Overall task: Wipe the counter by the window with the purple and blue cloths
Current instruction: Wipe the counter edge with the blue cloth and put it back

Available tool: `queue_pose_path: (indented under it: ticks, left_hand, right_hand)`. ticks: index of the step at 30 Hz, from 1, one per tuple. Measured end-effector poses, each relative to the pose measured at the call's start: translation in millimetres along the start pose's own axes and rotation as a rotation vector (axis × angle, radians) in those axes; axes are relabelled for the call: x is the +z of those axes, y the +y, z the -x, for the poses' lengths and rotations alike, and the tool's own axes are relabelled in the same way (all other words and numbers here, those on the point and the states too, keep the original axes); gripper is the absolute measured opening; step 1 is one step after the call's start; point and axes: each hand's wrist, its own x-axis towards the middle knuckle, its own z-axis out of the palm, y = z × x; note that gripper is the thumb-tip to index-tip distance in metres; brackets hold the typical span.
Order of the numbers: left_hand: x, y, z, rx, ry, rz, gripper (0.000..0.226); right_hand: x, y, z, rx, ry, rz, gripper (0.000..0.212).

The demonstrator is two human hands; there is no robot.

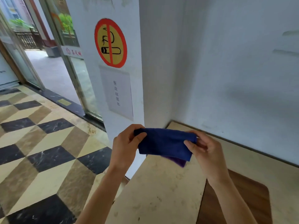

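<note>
Blue cloth (165,143) hangs folded over the counter (161,188), purple cloth (175,160) peeking beneath. Left hand (126,147) pinches one end, right hand (205,151) the other. Best keep both layers flat, then press down evenly.

The desk (161,191) is a pale beige slab, dusty and speckled with small marks, set into a white wall corner. A dark brown wooden board (239,202) with rounded corners lies flat on its right part.

Single head-worn wide-angle view, looking forward and down, close over the counter (161,191), wall corner ahead
</note>
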Motion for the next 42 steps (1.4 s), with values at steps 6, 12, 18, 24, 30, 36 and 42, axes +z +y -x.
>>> queue_pose_path:
  ticks: [6, 12, 18, 24, 30, 36, 42]
  left_hand:
    - [32.0, -43.4, -48.6, -0.018, -0.198, 0.037, 0.034]
    - [66.8, -97.9, -77.6, -0.032, -0.392, 0.006, 0.029]
    - [111.0, -185.1, -86.2, -0.156, -0.610, -0.052, 0.022]
    - [162.6, -266.1, -80.2, -0.274, -0.749, -0.052, 0.028]
    - [189.8, -317.1, -64.3, -0.384, -0.810, -0.021, 0.046]
    - [180.6, -349.0, -47.1, -0.199, -0.854, -0.399, 0.051]
    - [159.0, -359.6, -29.4, -0.085, -0.849, -0.731, 0.064]
  right_hand:
    - [15.0, 39.0, -7.9, 0.134, 0.124, 0.074, 0.029]
    - [36.9, 98.6, -3.1, 0.280, 0.234, 0.155, 0.021]
    - [62.0, 179.4, 15.7, 0.458, 0.323, 0.201, 0.022]
    - [77.8, 259.3, 24.5, 0.633, 0.326, 0.298, 0.027]
    - [91.2, 300.6, 29.1, 0.744, 0.244, 0.311, 0.043]
    - [96.9, 311.3, 50.6, 0.912, -0.016, 0.479, 0.059]
    - [94.0, 316.6, 74.2, 0.876, -0.220, 0.872, 0.075]
